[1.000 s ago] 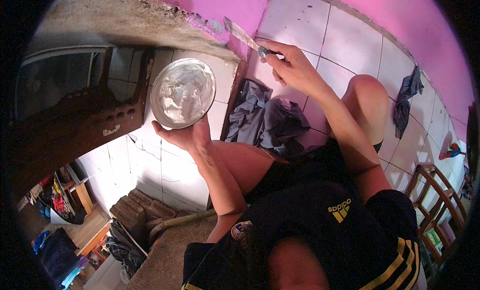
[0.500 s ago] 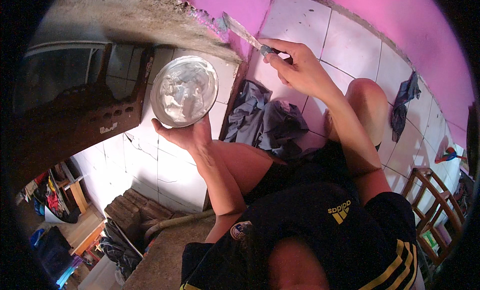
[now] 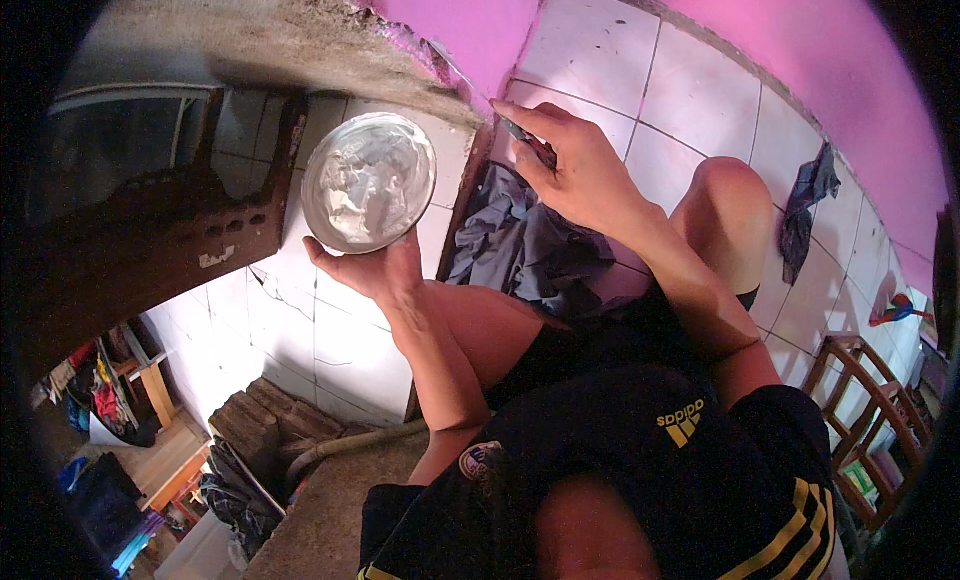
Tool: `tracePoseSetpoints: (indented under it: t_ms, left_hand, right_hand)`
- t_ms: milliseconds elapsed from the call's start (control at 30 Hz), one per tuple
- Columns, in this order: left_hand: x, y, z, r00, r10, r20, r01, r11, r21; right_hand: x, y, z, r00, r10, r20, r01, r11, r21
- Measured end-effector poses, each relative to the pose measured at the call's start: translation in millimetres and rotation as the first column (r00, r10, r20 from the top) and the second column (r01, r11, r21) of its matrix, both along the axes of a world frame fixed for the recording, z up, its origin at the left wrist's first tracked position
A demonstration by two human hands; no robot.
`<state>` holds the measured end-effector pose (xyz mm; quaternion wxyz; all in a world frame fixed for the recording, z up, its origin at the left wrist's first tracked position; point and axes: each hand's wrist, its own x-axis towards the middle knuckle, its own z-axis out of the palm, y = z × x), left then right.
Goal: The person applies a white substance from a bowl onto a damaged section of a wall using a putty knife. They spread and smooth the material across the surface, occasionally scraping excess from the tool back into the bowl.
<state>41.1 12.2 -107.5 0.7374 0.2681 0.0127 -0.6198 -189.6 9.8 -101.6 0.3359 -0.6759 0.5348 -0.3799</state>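
Observation:
My left hand (image 3: 385, 265) grips a round tub (image 3: 368, 183) of white paste from below, its open top facing up. My right hand (image 3: 575, 165) is closed on the dark handle of a putty knife (image 3: 530, 142). The knife points up and left at the crumbling, cracked edge (image 3: 410, 42) where the pink wall (image 3: 460, 20) meets bare grey plaster. Its thin blade shows faintly there, nearly edge-on; whether it touches the wall is unclear.
A dark television-like cabinet (image 3: 150, 230) stands at the left. Grey cloths (image 3: 510, 240) lie on the white tiles (image 3: 590, 60), another (image 3: 805, 220) at the right. A wooden rack (image 3: 860, 400) is lower right; bricks (image 3: 260, 420), a pipe (image 3: 360, 440) and clutter (image 3: 120, 400) are lower left.
My right hand has moved down and a little left, and the knife has turned so its blade looks thinner against the wall edge. My left hand and the tub are nearly still.

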Motion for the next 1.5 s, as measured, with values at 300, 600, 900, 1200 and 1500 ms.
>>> tracePoseSetpoints:
  t_ms: [300, 600, 900, 1200, 1500]
  left_hand:
    - [-5.6, 0.8, 6.0, 0.999, 0.016, 0.030, -0.017, 0.999, 0.029]
    - [-4.0, 2.4, 4.1, 1.000, 0.006, 0.023, -0.006, 1.000, 0.008]
    - [-3.5, 2.8, 5.7, 0.997, 0.024, 0.076, -0.028, 0.998, 0.052]
    - [-4.8, 2.1, 7.3, 0.999, 0.033, 0.042, -0.036, 0.997, 0.063]
    - [-3.7, 2.2, 5.5, 0.998, 0.023, 0.064, -0.026, 0.998, 0.055]
  right_hand:
    - [-32.6, -7.0, -2.3, 0.990, -0.075, 0.116, 0.070, 0.997, 0.045]
    - [-21.5, -13.5, -2.9, 0.995, -0.005, 0.104, -0.002, 0.997, 0.074]
    - [-36.8, -2.4, -0.8, 0.997, -0.009, 0.075, 0.005, 0.999, 0.052]
    - [-50.0, -30.5, -15.1, 0.995, 0.014, 0.096, -0.025, 0.994, 0.109]
    - [-49.5, -36.6, -25.9, 0.991, 0.041, 0.128, -0.054, 0.994, 0.099]
